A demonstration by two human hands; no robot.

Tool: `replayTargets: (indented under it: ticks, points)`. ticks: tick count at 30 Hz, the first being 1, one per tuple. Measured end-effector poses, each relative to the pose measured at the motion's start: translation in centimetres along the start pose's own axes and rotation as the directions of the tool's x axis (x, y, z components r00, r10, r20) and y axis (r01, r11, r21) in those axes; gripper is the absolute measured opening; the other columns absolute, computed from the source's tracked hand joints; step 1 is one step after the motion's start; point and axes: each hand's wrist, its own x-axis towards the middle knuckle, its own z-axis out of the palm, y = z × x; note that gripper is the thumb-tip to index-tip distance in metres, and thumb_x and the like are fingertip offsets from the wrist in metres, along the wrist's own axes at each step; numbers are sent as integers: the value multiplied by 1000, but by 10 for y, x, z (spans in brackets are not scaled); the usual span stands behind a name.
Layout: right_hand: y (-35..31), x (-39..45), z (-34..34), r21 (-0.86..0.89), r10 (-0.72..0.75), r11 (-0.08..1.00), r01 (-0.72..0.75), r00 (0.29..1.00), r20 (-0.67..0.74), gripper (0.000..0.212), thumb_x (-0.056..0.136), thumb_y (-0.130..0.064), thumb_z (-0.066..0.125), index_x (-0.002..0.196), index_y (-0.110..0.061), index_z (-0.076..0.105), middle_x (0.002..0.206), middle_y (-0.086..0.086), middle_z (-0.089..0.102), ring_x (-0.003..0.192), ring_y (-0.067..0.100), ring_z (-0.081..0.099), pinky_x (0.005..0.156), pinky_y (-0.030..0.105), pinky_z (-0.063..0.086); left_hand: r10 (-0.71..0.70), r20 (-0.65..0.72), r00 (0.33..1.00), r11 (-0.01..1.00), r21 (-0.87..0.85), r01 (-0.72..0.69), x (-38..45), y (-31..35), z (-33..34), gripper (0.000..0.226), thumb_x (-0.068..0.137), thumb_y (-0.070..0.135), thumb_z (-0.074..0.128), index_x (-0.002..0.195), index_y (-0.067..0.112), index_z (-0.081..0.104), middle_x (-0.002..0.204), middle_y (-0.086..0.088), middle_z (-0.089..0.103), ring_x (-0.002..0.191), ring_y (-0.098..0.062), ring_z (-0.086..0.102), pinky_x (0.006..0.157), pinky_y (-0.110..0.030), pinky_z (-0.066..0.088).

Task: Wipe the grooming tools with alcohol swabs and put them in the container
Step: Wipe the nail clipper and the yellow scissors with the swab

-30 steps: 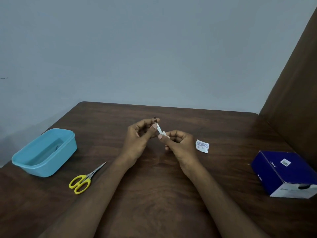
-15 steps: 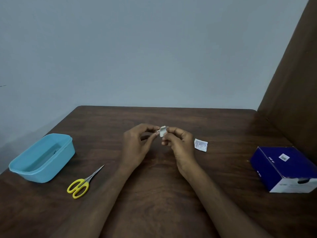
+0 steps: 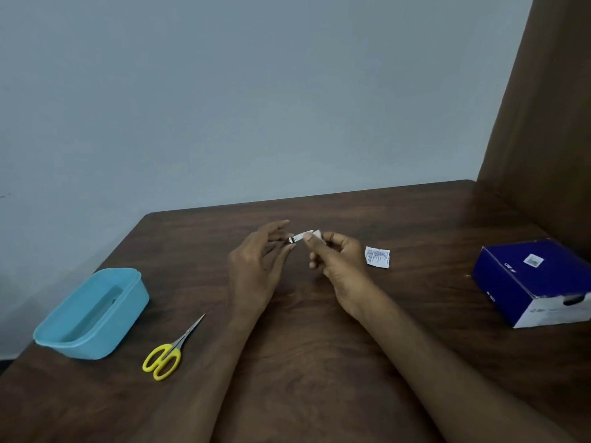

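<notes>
Over the middle of the table, my left hand point(image 3: 257, 266) pinches one end of a small metal grooming tool point(image 3: 291, 240) between thumb and fingers. A white alcohol swab point(image 3: 307, 235) is wrapped over the tool's other end, held by the thumb and fingers of my right hand point(image 3: 335, 260). Most of the tool is hidden by the swab and fingers. Yellow-handled scissors point(image 3: 166, 354) lie on the table at the front left. A light blue plastic container point(image 3: 92, 313) stands open at the far left.
A torn white swab wrapper point(image 3: 377, 256) lies just right of my right hand. A dark blue cardboard box point(image 3: 537, 281) sits at the right side. A brown wooden panel point(image 3: 543, 123) rises along the table's right edge; a grey wall stands behind.
The camera has tilted and shifted, so the scene sits lower and leans. The swab has slid along the tool, and my hands have turned slightly; scissors, container and box stayed put.
</notes>
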Motion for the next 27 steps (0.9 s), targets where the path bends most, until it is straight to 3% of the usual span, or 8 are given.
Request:
replayTargets:
  ticks: [3, 6, 9, 13, 16, 19, 22, 27]
  points:
    - [-10, 6, -7, 206, -45, 976, 71, 991, -126, 10, 96, -14, 78, 89, -9, 72, 74, 2, 64, 57, 7, 55, 54, 23, 50, -18, -30, 999, 1000, 24, 19, 0, -2, -1, 38, 93, 10, 84, 127, 20, 71, 111, 10, 78, 100, 3, 75, 92, -21, 60]
    - [-7, 7, -9, -18, -214, 977, 213, 971, -111, 10, 95, -22, 81, 90, -14, 76, 78, -2, 63, 61, 7, 52, 56, 24, 46, -17, -15, 1000, 998, 54, 18, 0, -2, -1, 37, 90, 9, 86, 123, 18, 72, 110, 11, 78, 99, 7, 74, 91, -22, 61]
    - [1, 4, -4, -168, -286, 946, 278, 958, -28, 9, 90, -27, 86, 87, -20, 83, 85, 0, 64, 73, 8, 52, 70, 26, 45, -2, 54, 999, 999, 41, 0, -2, 0, 0, 37, 90, 12, 87, 123, 20, 71, 108, 13, 78, 99, 7, 74, 89, -25, 63]
    - [1, 2, -5, -145, -165, 973, 178, 982, 95, 3, 90, -31, 85, 88, -29, 85, 104, -5, 82, 83, 4, 66, 70, 27, 49, -8, 65, 998, 998, -61, 12, -3, 7, 1, 45, 91, 17, 86, 129, 24, 62, 106, 18, 78, 98, 2, 77, 83, -23, 65]
    - [2, 0, -3, -6, -103, 994, 105, 982, 156, 7, 93, -19, 82, 100, -19, 85, 101, -3, 81, 74, 7, 62, 62, 27, 48, -64, 19, 998, 984, -167, 66, -3, 14, 3, 63, 89, 15, 87, 133, 31, 46, 103, 16, 79, 98, -4, 78, 81, -24, 65]
    - [0, 1, -2, 114, -46, 993, 32, 991, 126, 9, 90, -11, 83, 99, -15, 85, 82, 7, 70, 61, 8, 55, 63, 27, 48, -55, 8, 998, 984, -171, 56, -3, 16, 4, 71, 87, 8, 88, 129, 36, 38, 103, 20, 78, 96, -4, 78, 80, -22, 65]
    - [0, 2, -2, 119, 17, 993, -25, 998, 64, 3, 87, -14, 87, 87, -16, 86, 69, 2, 67, 55, 7, 55, 63, 26, 47, -53, 1, 999, 988, -146, 53, -3, 17, 5, 72, 86, 9, 89, 124, 38, 36, 99, 11, 80, 95, -3, 79, 79, -24, 65]
    - [1, 2, -4, 159, 71, 985, -73, 997, 17, 11, 87, -18, 88, 92, -11, 82, 74, 2, 72, 56, 7, 57, 59, 22, 48, -6, -1, 1000, 997, -80, 5, -4, 17, 6, 65, 87, 12, 89, 124, 27, 39, 101, 7, 80, 97, -2, 78, 77, -32, 68]
